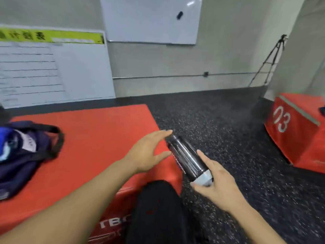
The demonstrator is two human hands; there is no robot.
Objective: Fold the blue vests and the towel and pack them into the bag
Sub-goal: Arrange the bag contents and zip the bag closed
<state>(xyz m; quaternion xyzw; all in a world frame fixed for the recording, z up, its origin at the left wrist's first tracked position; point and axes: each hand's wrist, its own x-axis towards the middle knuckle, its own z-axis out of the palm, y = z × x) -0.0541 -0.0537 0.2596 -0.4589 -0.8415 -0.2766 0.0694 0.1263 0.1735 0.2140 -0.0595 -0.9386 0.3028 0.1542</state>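
The right hand (217, 180) has a dark bottle (187, 158) by its pale cap end, thumb and fingers curled round the cap, index finger laid along the barrel to steady it. The bottle lies tilted, far end pointing up and left, just over the corner of the red bench (88, 147) (a padded box, by the look of it). The left hand (149, 152) is spread wide, fingers straight, fingertips at the bottle's far end and thumb near its side. It grips nothing; I'd say it is there to receive or brace the bottle.

Over at the left edge sits the bag (24, 155), dark navy, mouth gaping, strap looped across the bench. Blue fabric (5, 143) shows inside the opening, and that may be a vest already packed, though blur makes it hard to say. The towel I cannot pick out.

The bag stays open and within reach of the left arm, which suits more packing. A second red box (299, 131) stands well apart on the speckled floor (228, 120).
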